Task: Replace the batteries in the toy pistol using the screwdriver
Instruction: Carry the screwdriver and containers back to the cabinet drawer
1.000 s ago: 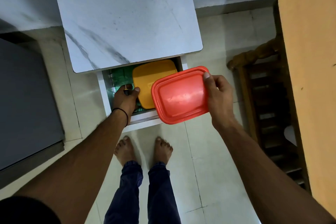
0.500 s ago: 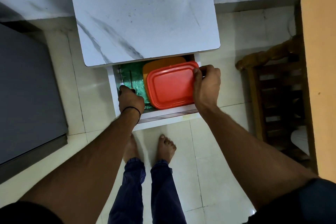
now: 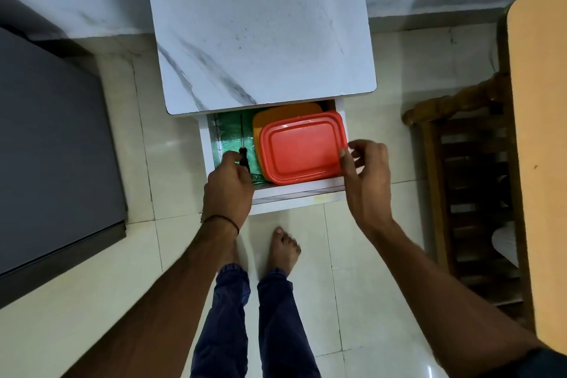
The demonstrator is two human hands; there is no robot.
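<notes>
drawer (image 3: 294,192) open under marble top (image 3: 260,24) | left hand (image 3: 228,184) grips screwdriver (image 3: 244,159) | right hand (image 3: 365,175) released, tiled floor (image 3: 92,301)

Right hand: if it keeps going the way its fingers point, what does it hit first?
Probably the red lid: the right hand points left at its right edge, thumb nearly touching. Depth unclear.

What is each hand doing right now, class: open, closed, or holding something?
Left hand: closed on the screwdriver in the drawer.
Right hand: open, fingers spread beside the red lid, holding nothing.
</notes>
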